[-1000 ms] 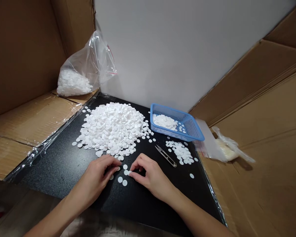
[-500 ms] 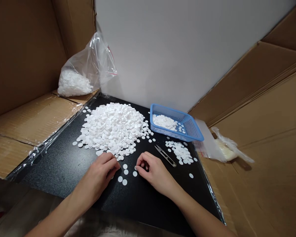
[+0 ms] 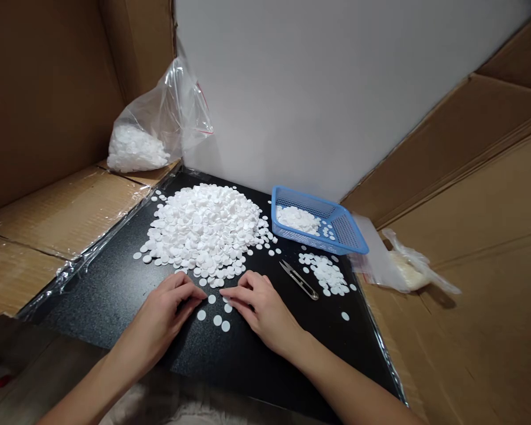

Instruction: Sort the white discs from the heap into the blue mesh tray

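My left hand (image 3: pixel 170 307) rests low over the black tabletop, thumb and index fingertips closed together; whatever they may hold is hidden. Just right of those tips lies a white disc (image 3: pixel 211 299). Across from it, my right hand (image 3: pixel 268 316) has its index finger stretched leftward and its thumb apart below. A second disc (image 3: pixel 226 299) shows partly between these two fingers, lying on the table. Several more loose discs (image 3: pixel 217 320) lie flat between and below the hands. Behind them rises a large heap of white discs (image 3: pixel 203 230).
Thread snips (image 3: pixel 299 280) lie right of my right hand, beside a smaller spread of discs (image 3: pixel 327 275). A blue basket (image 3: pixel 345 236) with discs stands behind. Clear bags (image 3: pixel 137 147) (image 3: pixel 409 271) sit at both sides. Cardboard (image 3: pixel 482 200) walls the sides.
My right hand has moved left, and its thumb and index finger have parted. My left hand has drawn slightly left, uncovering a disc. A disc now shows near the left fingertips.
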Action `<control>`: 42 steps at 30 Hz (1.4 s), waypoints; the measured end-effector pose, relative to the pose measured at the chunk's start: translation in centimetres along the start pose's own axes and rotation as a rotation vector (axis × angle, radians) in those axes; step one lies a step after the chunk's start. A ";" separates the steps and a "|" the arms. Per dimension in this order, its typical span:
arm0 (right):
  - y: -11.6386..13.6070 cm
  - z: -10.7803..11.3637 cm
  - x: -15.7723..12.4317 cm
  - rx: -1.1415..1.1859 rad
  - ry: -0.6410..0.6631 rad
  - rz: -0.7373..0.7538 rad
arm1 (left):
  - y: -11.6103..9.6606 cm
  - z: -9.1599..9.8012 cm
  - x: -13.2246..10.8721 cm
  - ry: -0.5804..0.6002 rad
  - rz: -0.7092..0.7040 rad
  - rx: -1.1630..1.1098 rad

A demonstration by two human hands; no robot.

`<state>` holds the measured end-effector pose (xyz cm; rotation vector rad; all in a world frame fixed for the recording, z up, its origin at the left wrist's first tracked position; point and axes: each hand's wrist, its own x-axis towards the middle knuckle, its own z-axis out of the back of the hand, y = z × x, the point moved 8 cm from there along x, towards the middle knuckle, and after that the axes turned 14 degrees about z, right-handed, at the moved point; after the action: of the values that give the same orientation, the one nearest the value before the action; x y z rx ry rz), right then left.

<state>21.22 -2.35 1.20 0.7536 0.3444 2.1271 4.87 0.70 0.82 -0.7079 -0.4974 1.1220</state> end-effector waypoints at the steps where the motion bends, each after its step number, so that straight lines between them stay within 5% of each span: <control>1: 0.0 -0.1 0.1 0.005 0.000 0.000 | 0.1 -0.1 0.0 -0.008 -0.008 0.012; 14: -1.7 0.8 0.1 0.126 -0.049 -0.210 | -1.6 -1.6 0.5 0.004 -0.011 0.144; 23: -0.9 1.0 0.5 0.046 -0.031 -0.065 | -2.0 -2.1 0.6 0.016 -0.061 0.107; 29: -3.1 1.6 -0.2 0.138 -0.068 -0.304 | -3.2 -1.6 -0.1 -0.048 -0.210 0.144; 35: -3.9 1.7 -0.4 0.077 -0.047 -0.314 | -2.6 -2.5 -0.5 0.069 -0.199 0.145; 38: -4.0 1.8 -0.5 0.085 -0.069 -0.291 | -3.6 -1.4 -0.2 0.078 -0.115 0.008; 42: -4.0 2.6 -0.8 0.141 -0.172 -0.233 | -4.6 2.5 -1.1 0.115 -0.002 -0.392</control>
<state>25.71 -0.58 0.95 0.9236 0.4690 1.8207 5.72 -0.88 5.87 -1.1057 -0.6269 0.9847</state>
